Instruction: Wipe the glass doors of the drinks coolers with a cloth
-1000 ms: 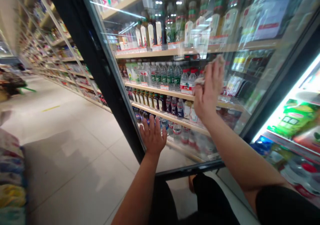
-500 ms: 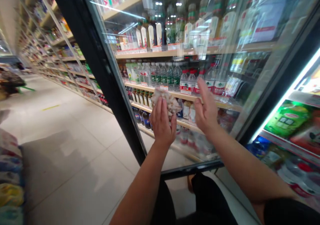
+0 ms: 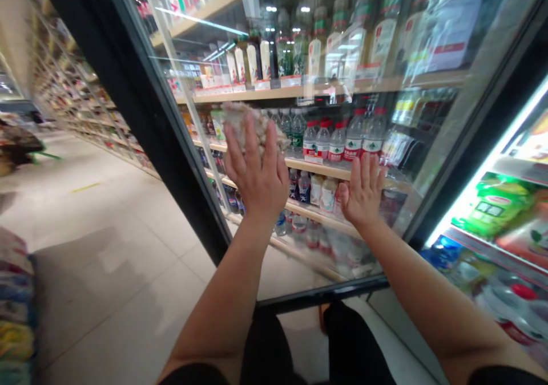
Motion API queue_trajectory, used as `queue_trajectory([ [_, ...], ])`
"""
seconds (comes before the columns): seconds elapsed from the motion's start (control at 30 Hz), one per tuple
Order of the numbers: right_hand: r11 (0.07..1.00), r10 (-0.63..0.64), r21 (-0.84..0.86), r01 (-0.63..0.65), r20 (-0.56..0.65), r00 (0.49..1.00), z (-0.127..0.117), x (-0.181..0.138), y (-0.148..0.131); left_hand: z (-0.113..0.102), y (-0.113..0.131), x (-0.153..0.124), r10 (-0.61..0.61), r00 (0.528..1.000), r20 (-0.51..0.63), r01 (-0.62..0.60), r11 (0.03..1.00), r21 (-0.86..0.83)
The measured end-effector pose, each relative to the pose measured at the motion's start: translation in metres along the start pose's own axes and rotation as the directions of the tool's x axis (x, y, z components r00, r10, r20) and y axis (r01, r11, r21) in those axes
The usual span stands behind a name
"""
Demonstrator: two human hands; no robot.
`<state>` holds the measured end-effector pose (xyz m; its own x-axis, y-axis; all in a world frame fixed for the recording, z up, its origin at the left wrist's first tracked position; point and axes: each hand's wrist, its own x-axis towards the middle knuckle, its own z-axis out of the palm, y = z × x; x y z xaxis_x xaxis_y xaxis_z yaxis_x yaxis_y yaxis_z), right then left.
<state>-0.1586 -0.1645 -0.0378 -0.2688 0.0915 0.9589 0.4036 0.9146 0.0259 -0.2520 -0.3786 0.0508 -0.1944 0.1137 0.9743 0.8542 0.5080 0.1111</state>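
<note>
My left hand (image 3: 259, 177) lies with fingers spread over a crumpled, pale greyish cloth (image 3: 278, 137), pressing it to the glass pane (image 3: 299, 271) of an open fridge door. Part of the cloth is hidden beneath the fingers and bunches out around them. Lower and to the right, my right hand (image 3: 363, 194) is stretched out flat with nothing in it. Its palm faces the same glass and seems to rest on it. The pane sits in a black door frame (image 3: 141, 105).
Through the glass appear shelves with several red-capped water bottles (image 3: 336, 142). At the right, lit fridge shelves hold a green package (image 3: 490, 202). Long store shelving (image 3: 85, 100) runs along the left above the pale tiled floor (image 3: 124, 276). Stacked packages (image 3: 15, 311) stand at the left edge.
My left hand has moved up and left with the cloth, its fingers spreading wider. My right hand has dropped and turned from edge-on to flat toward the glass.
</note>
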Motion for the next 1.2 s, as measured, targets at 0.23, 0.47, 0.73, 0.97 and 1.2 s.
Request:
queue_trajectory([
  [0.23,1.000,-0.015,0.025,0.016,-0.040,0.999,0.001,-0.001,0.001,0.008,-0.006,-0.016,0.329,0.944,0.037,-0.331,0.941,0.072],
  [0.47,0.999,0.029,0.036,-0.031,0.041,0.999,0.000,-0.003,0.003,-0.005,-0.016,0.018,0.046,0.994,-0.094,-0.046,0.999,0.003],
  [0.73,1.000,0.026,0.013,-0.026,0.032,0.999,0.002,-0.004,0.006,-0.001,-0.032,0.000,0.261,0.965,-0.007,-0.261,0.965,0.029],
  [0.97,1.000,-0.026,0.007,0.026,-0.047,0.999,0.004,-0.004,0.007,-0.007,-0.036,-0.021,0.320,0.947,-0.027,-0.319,0.946,0.054],
  [1.2,1.000,-0.008,0.000,0.008,-0.030,1.000,0.003,-0.006,0.007,-0.019,-0.056,-0.014,0.235,0.971,-0.051,-0.234,0.972,0.027],
])
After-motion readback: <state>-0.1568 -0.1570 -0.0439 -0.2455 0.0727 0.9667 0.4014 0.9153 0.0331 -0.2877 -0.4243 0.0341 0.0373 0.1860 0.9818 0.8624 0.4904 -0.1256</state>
